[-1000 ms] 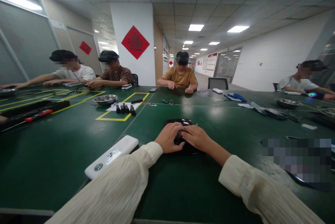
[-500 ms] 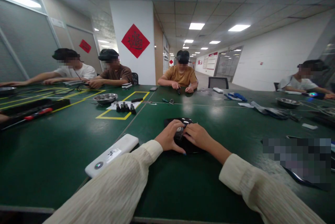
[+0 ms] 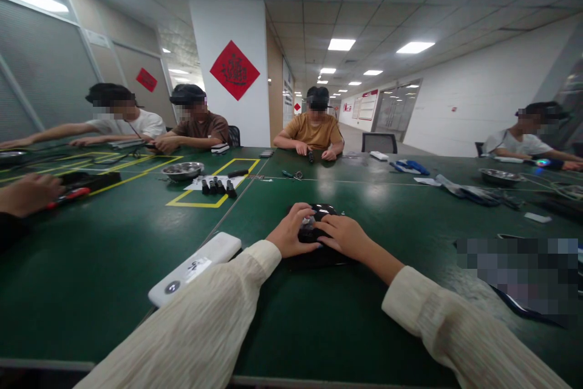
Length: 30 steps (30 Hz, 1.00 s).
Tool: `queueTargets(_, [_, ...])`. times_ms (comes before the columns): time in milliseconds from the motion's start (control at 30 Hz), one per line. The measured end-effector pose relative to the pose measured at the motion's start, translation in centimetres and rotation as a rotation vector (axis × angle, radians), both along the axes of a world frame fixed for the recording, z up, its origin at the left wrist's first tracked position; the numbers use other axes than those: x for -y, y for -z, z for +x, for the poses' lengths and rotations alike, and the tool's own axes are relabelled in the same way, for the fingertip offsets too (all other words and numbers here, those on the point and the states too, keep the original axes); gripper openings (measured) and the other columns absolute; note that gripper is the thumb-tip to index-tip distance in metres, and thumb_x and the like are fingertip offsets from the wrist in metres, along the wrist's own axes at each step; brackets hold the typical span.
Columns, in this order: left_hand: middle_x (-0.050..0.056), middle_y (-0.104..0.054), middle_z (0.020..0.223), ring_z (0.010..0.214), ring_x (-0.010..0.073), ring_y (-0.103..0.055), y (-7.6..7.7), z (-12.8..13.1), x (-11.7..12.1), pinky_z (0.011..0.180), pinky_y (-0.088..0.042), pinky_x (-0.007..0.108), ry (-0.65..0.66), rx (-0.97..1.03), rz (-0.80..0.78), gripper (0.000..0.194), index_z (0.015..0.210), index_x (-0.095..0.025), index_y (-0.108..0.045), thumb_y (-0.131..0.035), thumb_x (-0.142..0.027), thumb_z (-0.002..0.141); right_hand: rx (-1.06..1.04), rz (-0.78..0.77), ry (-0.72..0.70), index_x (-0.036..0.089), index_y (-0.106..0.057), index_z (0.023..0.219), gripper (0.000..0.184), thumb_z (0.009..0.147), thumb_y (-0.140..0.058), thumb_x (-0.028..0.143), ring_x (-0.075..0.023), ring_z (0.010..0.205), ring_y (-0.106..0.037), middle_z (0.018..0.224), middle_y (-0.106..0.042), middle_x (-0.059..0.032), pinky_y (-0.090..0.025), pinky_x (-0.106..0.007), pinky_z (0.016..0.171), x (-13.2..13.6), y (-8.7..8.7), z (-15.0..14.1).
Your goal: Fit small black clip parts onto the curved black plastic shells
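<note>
A glossy black object [image 3: 328, 261] lies flat on the green table between my hands; its exact kind is unclear. A small greyish, partly clear piece [image 3: 308, 219] shows on top of it, too blurred to name. My left hand [image 3: 294, 231] curves over the left side, fingers bent above and thumb pointing right, closed on the black object. From the right, my right hand [image 3: 342, 234] has its fingers over the same object, fingertips beside the small piece. The two hands nearly meet. My palms and fingers hide much of the object.
A white device [image 3: 195, 269] lies beside my left forearm. Further back are several black cylinders [image 3: 218, 187], a metal bowl [image 3: 183, 171] and pliers [image 3: 291, 175]. A co-worker's hand [image 3: 31, 193] is at far left; another person [image 3: 312, 128] sits opposite. Gloves [image 3: 473, 193] lie at right.
My left thumb has moved up toward the right fingers, and my right fingers have spread flatter over the black object. A co-worker's hand has come in at far left.
</note>
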<state>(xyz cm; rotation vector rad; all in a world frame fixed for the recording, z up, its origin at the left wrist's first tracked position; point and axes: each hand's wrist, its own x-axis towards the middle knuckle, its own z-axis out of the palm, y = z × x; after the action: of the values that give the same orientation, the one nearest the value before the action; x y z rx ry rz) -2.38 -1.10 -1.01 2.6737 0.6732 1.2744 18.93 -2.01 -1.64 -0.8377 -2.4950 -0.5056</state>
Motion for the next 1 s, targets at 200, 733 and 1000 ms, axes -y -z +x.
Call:
queueTargets(200, [0.003, -0.053, 0.099, 0.083, 0.013, -0.059, 0.1, 0.8, 0.7, 0.071, -0.055, 0.028, -0.286, 0.251, -0.12, 0.025, 0.105, -0.022, -0.046, -0.055, -0.029, 0.083, -0.079, -0.065, 0.058, 0.018, -0.053, 0.126, 0.039, 0.09, -0.056, 0.033, -0.0246, 0.098, -0.063, 0.113, -0.063, -0.0135, -0.053, -0.038, 0.083, -0.1, 0.3, 0.0])
queueTargets(733, [0.005, -0.063, 0.096, 0.093, 0.0227, -0.06, -0.1, 0.6, 0.8, 0.099, -0.038, 0.046, -0.351, -0.036, 0.022, 0.036, 0.107, -0.021, -0.049, -0.059, -0.029, 0.073, -0.148, -0.164, 0.088, 0.021, -0.047, 0.131, 0.044, 0.088, -0.053, 0.023, -0.024, 0.105, -0.062, 0.119, -0.062, -0.0113, -0.052, -0.039, 0.087, 0.0, 0.2, -0.1])
queueTargets(1000, [0.009, -0.064, 0.11, 0.1, 0.0246, -0.061, -0.3, 0.2, 0.9, 0.103, -0.033, 0.048, -0.262, -0.147, -0.004, 0.042, 0.114, -0.02, -0.047, -0.054, -0.03, 0.074, -0.159, -0.148, 0.161, 0.02, -0.046, 0.132, 0.045, 0.088, -0.054, 0.024, -0.0245, 0.099, -0.063, 0.119, -0.06, -0.0128, -0.054, -0.037, 0.08, 0.3, 0.1, -0.1])
